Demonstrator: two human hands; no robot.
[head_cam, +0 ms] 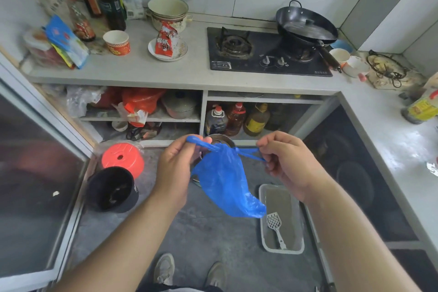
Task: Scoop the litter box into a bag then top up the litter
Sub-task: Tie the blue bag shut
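Overhead, left hand (175,168) and right hand (288,163) each pinch one blue bag (225,185) handle above one litter box (282,220).

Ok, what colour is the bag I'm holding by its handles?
Blue; the bag shows clearly in the head view.

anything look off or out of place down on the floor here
The litter box sits on the kitchen floor beside the cabinets, an odd spot near cooking things, with the scoop left lying in the litter. Nothing looks spilled. Both hands, left hand and right hand, pinch the blue bag handles.
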